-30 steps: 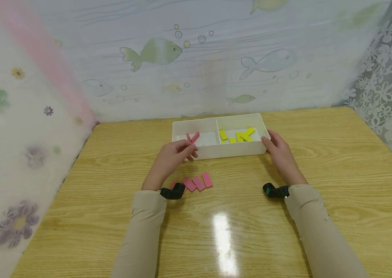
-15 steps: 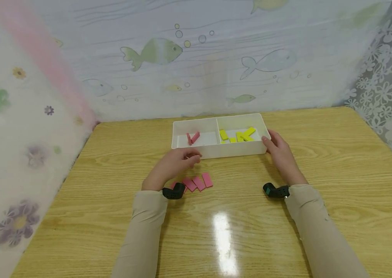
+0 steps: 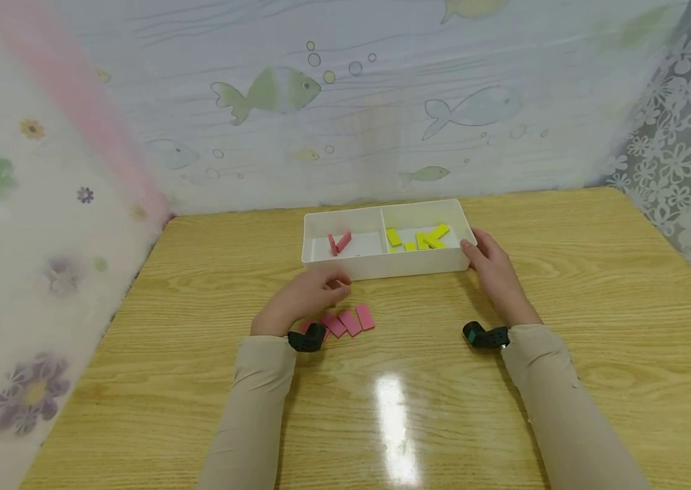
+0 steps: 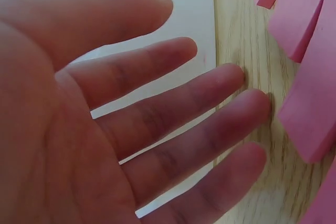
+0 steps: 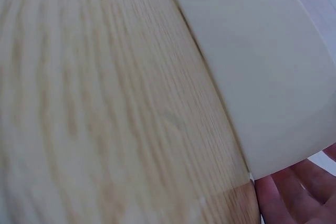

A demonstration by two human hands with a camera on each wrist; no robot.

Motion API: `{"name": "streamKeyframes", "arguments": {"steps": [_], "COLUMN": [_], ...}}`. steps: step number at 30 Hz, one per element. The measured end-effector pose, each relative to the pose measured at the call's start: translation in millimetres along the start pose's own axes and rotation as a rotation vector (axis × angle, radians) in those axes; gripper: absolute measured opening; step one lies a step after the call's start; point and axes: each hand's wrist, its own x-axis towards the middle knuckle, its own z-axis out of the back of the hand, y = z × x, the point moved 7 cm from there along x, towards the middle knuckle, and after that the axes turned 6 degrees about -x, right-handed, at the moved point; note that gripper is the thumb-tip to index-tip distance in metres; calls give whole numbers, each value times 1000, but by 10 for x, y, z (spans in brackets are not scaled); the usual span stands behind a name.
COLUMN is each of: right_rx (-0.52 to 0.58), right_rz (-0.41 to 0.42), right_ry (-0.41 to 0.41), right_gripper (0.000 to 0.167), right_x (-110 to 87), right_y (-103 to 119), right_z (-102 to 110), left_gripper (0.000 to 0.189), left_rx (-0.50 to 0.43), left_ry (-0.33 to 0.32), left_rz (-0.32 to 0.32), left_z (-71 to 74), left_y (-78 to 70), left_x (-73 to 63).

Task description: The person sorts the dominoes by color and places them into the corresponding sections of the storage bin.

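A long white box [image 3: 407, 266], split by a divider, stands at the back middle of the table. My right hand [image 3: 497, 280] grips its right end, thumb at the front corner and fingers along the end wall. In the right wrist view those fingers [image 5: 299, 192] show beside the box's corner. My left hand [image 3: 304, 297] hovers in front of the box's left part, holding nothing. Its fingers [image 4: 173, 108] are spread and loosely bent in the left wrist view. Several flat pink blocks [image 3: 365, 317] lie on the table beneath and just right of it, partly hidden by the wrist.
Two pink blocks [image 3: 343, 241] lean in the box's left compartment. Several yellow blocks [image 3: 394, 237] lie in the right one. Behind the wooden table [image 3: 198, 272] hangs a fish-patterned curtain [image 3: 358, 136]. Each wrist wears a black camera [image 3: 307, 337].
My left hand has drawn back from over the box's left compartment, down toward the pink blocks on the table. The right hand stays at the box's end.
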Motion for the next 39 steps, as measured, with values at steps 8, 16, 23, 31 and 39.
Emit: {"name": "streamKeyframes", "arguments": {"steps": [8, 16, 23, 31, 39], "right_rx": [4, -2, -13, -7, -19], "right_rz": [5, 16, 16, 17, 11], "right_ry": [5, -1, 0, 2, 1], "right_gripper": [64, 62, 63, 62, 63], "right_x": [-12, -28, -29, -27, -26], "right_y": [3, 26, 26, 18, 21], "right_z": [-6, -6, -2, -10, 0], "left_gripper": [26, 28, 21, 21, 22], "left_rx": [9, 67, 126, 173, 187], "left_ry": [40, 59, 10, -8, 0], "left_rz": [62, 82, 148, 221, 210], "left_z": [-64, -96, -26, 23, 9], "left_y": [59, 68, 115, 134, 130], "left_x": [13, 10, -19, -86, -65]}}
